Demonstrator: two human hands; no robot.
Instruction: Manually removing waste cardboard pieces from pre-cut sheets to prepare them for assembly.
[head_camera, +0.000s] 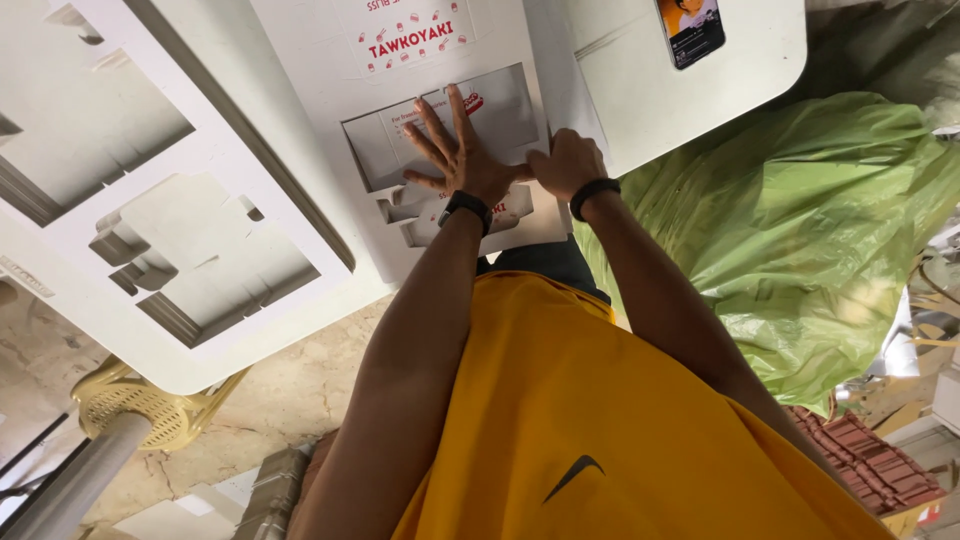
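your left hand (462, 158) lies flat, fingers spread and released, on the die-cut white cardboard sheet (400, 90) on the table (690, 95). your right hand (566, 162) is clenched, knuckles pressing the sheet's edge just beside the left hand. a phone (690, 28) lies near, a green plastic bag (800, 230) beside.

- A white table (700, 90) fills the top of the view.
- The floor (290, 390) is pale beige stone, mottled and worn.
- A yellow plastic stool (150, 405) stands at lower left.
- A large green plastic bag (810, 230) bulges on the right.
- A red corrugated piece (870, 465) lies at lower right.
- Light is soft and even.
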